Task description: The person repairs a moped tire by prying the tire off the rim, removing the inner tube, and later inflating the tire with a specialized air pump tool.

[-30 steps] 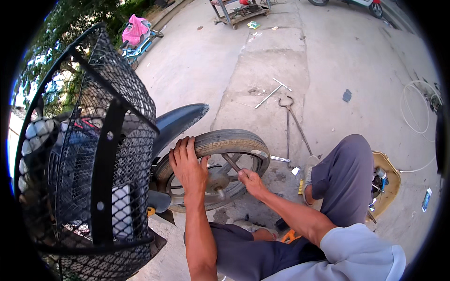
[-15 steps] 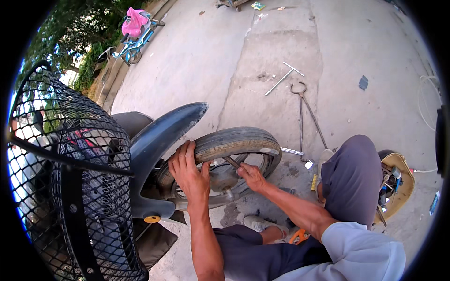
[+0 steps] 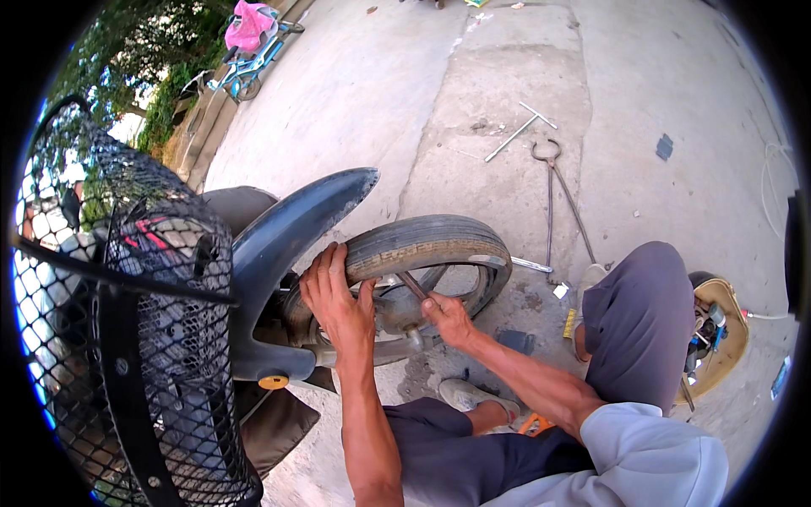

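Left hand (image 3: 336,300) clamped over the near side of the tyre (image 3: 427,237), fingers laid across the tread and thumb set apart from them below its edge; right hand (image 3: 448,321) closed around a dark metal bar (image 3: 412,284). That is how I sit in the head view, my hands apart from each other with a stretch of the wheel (image 3: 399,311) between them. The bar slants up and left out of my right fist to the tyre's inner edge; I can't quite tell whether its tip sits under the bead or only against it.

The wheel is tilted in front of me, beside the dark fender (image 3: 296,224), and the black mesh basket (image 3: 122,363) fills my left side. My bent right knee (image 3: 638,296) stands to the right of the wheel.

Beyond the wheel, on the concrete ground (image 3: 498,76), lie a T-shaped tool (image 3: 514,137) and long iron tongs (image 3: 550,160), with a silver bar (image 3: 531,264) just beside the tyre. Right of my knee is a tan basin (image 3: 733,334) of tools. Far off to the left stands a small blue bicycle (image 3: 243,84) with a pink cover (image 3: 248,25) on it.
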`<state>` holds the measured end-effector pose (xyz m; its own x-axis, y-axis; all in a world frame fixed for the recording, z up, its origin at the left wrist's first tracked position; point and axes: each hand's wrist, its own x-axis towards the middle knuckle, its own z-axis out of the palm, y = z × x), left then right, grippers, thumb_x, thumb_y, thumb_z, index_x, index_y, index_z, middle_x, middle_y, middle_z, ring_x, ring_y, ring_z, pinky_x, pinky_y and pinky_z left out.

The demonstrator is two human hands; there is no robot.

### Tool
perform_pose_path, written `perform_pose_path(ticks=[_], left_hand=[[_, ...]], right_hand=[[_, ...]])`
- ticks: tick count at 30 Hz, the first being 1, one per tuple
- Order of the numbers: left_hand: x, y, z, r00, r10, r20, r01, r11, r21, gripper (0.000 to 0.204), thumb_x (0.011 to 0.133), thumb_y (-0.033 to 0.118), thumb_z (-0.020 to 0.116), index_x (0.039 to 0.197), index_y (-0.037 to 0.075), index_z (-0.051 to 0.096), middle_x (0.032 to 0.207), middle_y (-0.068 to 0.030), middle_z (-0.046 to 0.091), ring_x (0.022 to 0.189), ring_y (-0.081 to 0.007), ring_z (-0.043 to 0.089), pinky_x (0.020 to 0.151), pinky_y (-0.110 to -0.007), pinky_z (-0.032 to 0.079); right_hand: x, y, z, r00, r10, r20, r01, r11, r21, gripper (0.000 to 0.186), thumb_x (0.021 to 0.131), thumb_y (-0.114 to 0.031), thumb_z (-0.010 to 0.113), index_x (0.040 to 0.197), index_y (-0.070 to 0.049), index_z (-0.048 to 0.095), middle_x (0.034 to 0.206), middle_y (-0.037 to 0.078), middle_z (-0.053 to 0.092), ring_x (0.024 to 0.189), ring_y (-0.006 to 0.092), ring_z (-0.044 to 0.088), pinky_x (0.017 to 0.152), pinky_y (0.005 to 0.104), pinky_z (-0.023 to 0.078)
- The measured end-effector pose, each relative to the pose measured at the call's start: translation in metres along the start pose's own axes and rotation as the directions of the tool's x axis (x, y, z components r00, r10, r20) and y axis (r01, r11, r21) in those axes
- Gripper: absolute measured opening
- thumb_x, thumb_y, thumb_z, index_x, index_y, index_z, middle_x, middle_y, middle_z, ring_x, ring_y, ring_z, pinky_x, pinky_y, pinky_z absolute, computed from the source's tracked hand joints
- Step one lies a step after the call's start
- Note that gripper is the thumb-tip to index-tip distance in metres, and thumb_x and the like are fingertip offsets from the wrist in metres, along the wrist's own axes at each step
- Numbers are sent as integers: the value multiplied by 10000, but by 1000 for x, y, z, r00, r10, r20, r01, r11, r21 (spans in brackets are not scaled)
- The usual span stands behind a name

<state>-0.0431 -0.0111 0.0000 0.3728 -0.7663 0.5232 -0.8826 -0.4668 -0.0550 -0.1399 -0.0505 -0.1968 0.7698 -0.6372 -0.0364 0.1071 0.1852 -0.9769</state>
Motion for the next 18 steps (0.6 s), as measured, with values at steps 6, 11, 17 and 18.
perform_pose_path(ticks=[6,11,17,18], left_hand=[[-9,-4,2,996,8,-85,-11,999,-36,664,681,68,783,1286,55,509,1317,-140,513,1196,-353,471,1024,-464,344],[-71,21,31,868,-486,106,435,639,-634,526,810,144,750,1247,42,476,1326,-111,481,1256,-309,439,1076,-481,334],[-52,-7,87,753,-380,538,204,-642,-739,496,902,349,667,1233,32,476,1300,-93,531,1250,-262,476,1077,-425,356],[-49,-15,98,823,-316,472,183,-639,-747,529,876,352,681,1252,41,477,1302,-72,545,1268,-253,470,1085,-424,352]], right_hand=[[-28,-46,-4,977,212,27,-214,963,163,422,992,-363,455,775,-18,566,605,44,498,569,151,489,536,337,400],[-30,-72,-26,908,398,129,-418,859,296,397,994,-345,470,770,-29,559,608,2,475,525,94,420,461,275,337],[-37,-74,-28,871,449,199,-491,801,341,381,1003,-329,482,802,-15,564,636,29,518,531,103,461,471,284,392],[-41,-74,-28,901,388,195,-431,855,287,368,1006,-316,480,816,-12,566,652,34,533,548,113,491,495,286,418]])
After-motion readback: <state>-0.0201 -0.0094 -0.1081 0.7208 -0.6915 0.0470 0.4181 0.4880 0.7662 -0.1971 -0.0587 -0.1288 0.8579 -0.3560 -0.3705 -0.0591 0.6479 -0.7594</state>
